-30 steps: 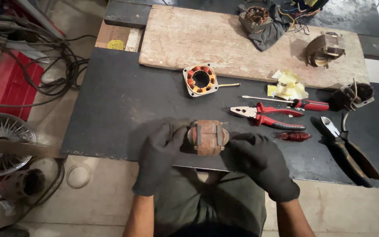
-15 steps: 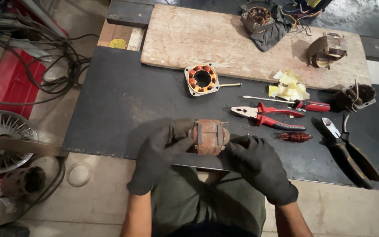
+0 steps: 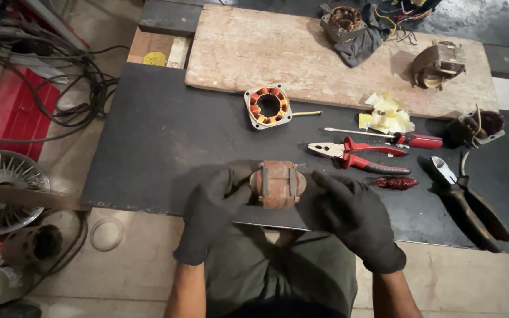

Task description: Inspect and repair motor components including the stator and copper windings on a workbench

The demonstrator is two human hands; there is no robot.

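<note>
- Black mat [image 3: 166, 147]: covers the bench top, dark and scuffed; nearly everything sits on it.
- Wood board [image 3: 301, 53]: pale, worn slab at 12 o'clock on the bench, overlapping the mat's far edge.
- Wire wheel [image 3: 4, 182]: spoked rim on the floor at 9 o'clock, partly cut off by the frame edge.
- Cables [image 3: 83, 97]: black tangle on the floor at 10 o'clock, beside a red crate [image 3: 7, 115].
- Left hand [image 3: 216, 206]: black glove, fingers curled against the left side of the rusty core [image 3: 278, 184]; closed on it.
- Right hand [image 3: 357, 218]: black glove, just right of the core, fingers stretched toward its right side; contact looks likely at the fingertips, but I cannot tell whether it grips.
- Core: brown, rusted laminated block with two pale bands, at 6 o'clock near the mat's front edge, between both hands, above the person's lap.
- Cutters [image 3: 469, 200]: dark-handled, at 4 o'clock, lying diagonally.
- Pliers [image 3: 357, 156]: red-handled, at 3 o'clock from the core, jaws pointing left.
- Screwdriver [image 3: 396, 138]: red handle, thin shaft, just beyond the pliers.
- Stator [image 3: 269, 106]: square frame with copper windings in a ring, at 12 o'clock from the core, well apart from it.
- Yellow paper scraps [image 3: 387, 115]: crumpled, at 2 o'clock on the board's near edge.
- Copper coil [image 3: 395, 183]: small reddish bundle, just below the pliers' handles.
</note>
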